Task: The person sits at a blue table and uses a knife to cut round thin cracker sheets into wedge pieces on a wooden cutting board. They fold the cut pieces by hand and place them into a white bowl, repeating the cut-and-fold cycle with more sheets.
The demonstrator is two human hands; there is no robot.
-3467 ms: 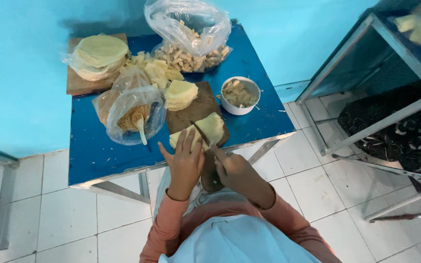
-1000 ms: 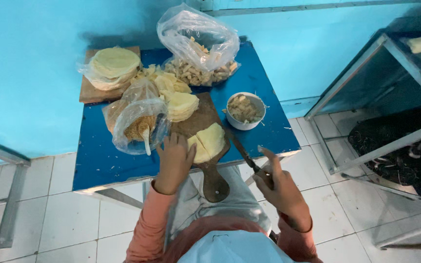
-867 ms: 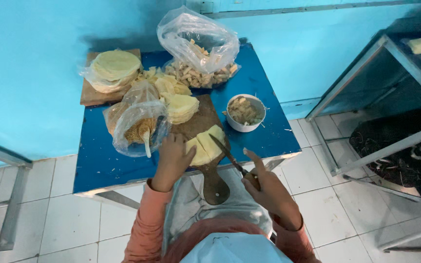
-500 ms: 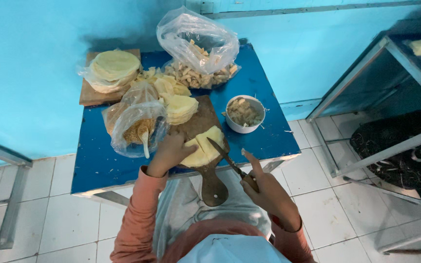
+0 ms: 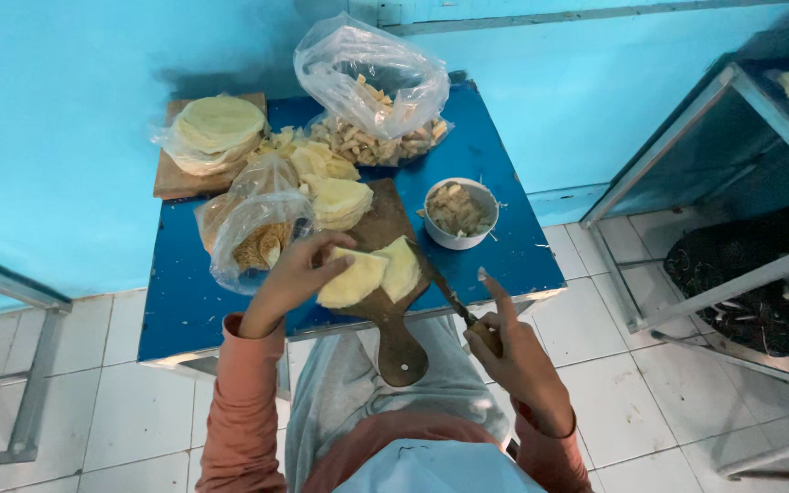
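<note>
Three packages show, all clear, crumpled plastic bags on the blue bench (image 5: 504,246). The largest clear plastic bag (image 5: 372,78), puffed up and open, stands at the far edge and holds pale cut strips. A second clear plastic bag (image 5: 207,137), at the far left corner, wraps a stack of round yellowish flat discs and lies on a brown wooden board (image 5: 168,181). The third clear bag (image 5: 253,228), near the left middle, holds golden-brown crumbs. No labels, signs or screens show.
</note>
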